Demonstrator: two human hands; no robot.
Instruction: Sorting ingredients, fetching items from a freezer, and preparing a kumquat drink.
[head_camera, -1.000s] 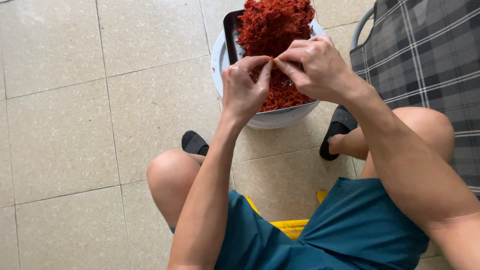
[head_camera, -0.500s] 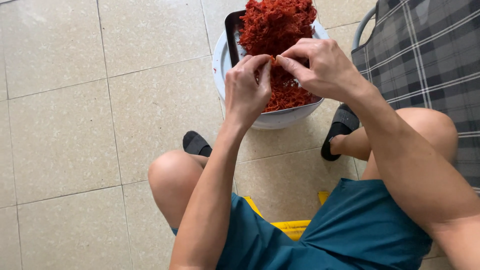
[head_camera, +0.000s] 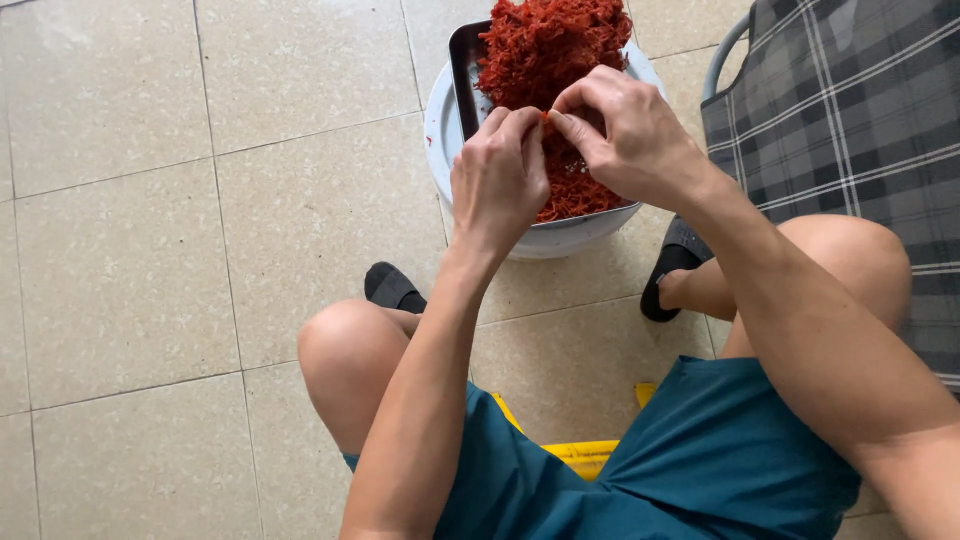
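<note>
Red shreds (head_camera: 556, 50) fill our tray (head_camera: 464, 62); our left hand (head_camera: 497, 180) and right hand (head_camera: 630, 135) pinch one shred (head_camera: 545, 118) between fingertips.

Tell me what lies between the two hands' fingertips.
A small red shred, pinched between the left hand and right hand, in the head view.

A home: tiled floor (head_camera: 150, 250), plaid folding chair (head_camera: 850, 130).

The person wears teal shorts (head_camera: 700, 460) and black slippers (head_camera: 672, 270), with arms, hands and knees bare
</note>
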